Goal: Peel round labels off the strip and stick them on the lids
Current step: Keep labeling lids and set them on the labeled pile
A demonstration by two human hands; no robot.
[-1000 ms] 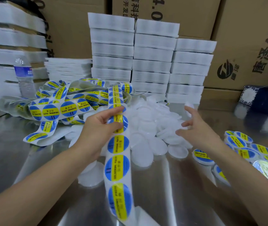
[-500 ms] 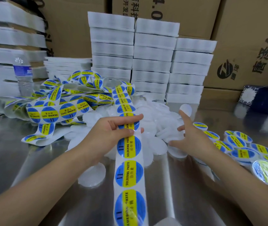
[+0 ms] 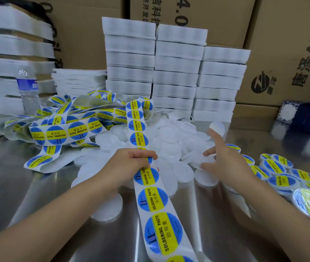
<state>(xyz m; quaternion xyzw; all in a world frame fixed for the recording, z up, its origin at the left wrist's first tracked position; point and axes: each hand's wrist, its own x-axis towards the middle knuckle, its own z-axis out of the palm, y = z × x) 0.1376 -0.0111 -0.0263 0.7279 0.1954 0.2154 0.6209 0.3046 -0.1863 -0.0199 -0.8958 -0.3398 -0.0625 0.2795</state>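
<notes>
A white backing strip (image 3: pixel 151 197) carries round blue-and-yellow "SOLDERING PASTE" labels and runs from a tangled heap at the back left toward me. My left hand (image 3: pixel 131 163) grips this strip at the table's middle, fingers curled over it. Behind the strip lies a pile of plain white round lids (image 3: pixel 171 140). My right hand (image 3: pixel 220 159) reaches into the pile's right side with fingers spread, fingertips touching a white lid (image 3: pixel 206 159). Several labelled lids (image 3: pixel 282 180) lie at the right.
The steel table (image 3: pixel 37 201) holds a water bottle (image 3: pixel 28 89) at the back left, stacks of white foam trays (image 3: pixel 173 72) behind the lids, and a dark patterned box (image 3: pixel 305 116) at the right. Cardboard cartons (image 3: pixel 282 44) close the back.
My left hand has pulled the strip toward me and lower, so the labels run longer across the table. My right hand has dropped onto the right side of the lid pile.
</notes>
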